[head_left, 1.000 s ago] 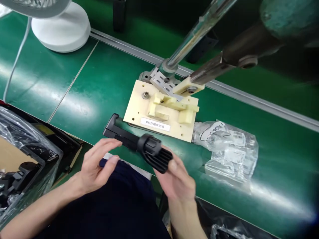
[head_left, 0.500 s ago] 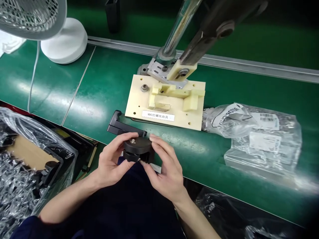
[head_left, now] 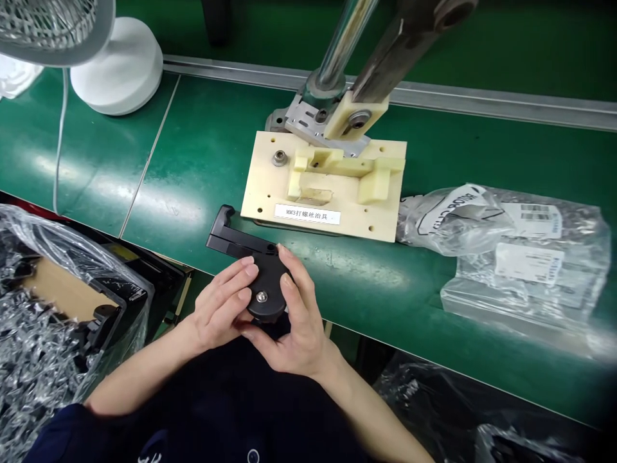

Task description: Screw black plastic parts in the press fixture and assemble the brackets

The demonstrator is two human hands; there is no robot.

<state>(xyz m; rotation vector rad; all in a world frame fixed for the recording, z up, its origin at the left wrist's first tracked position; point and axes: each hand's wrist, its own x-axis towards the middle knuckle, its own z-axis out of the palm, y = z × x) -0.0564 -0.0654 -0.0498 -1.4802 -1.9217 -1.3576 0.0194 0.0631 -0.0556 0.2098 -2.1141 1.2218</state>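
Between my two hands is a black rounded part (head_left: 268, 283) with a silver screw on its face. My left hand (head_left: 224, 302) grips its left side, fingertips on the top face. My right hand (head_left: 299, 315) wraps its right side, thumb underneath near my left fingers. Just beyond them a black clamp-like bracket (head_left: 236, 238) rests at the table's front edge, its right end meeting or overlapped by the rounded part; whether they are joined I cannot tell. Behind it stands a cream fixture plate (head_left: 260, 193) with raised yellow blocks and a white label.
Above the fixture rise a metal post (head_left: 344, 45) and a dark lever (head_left: 390, 58). Clear plastic bags (head_left: 525, 257) lie to the right. A white fan base (head_left: 120, 67) stands back left. A plastic-lined box (head_left: 67, 289) of wrapped parts sits lower left.
The rounded part has been tilted and turned, so its flat face shows and its screw is nearer me. My fingers have shifted around it. The view has moved slightly.
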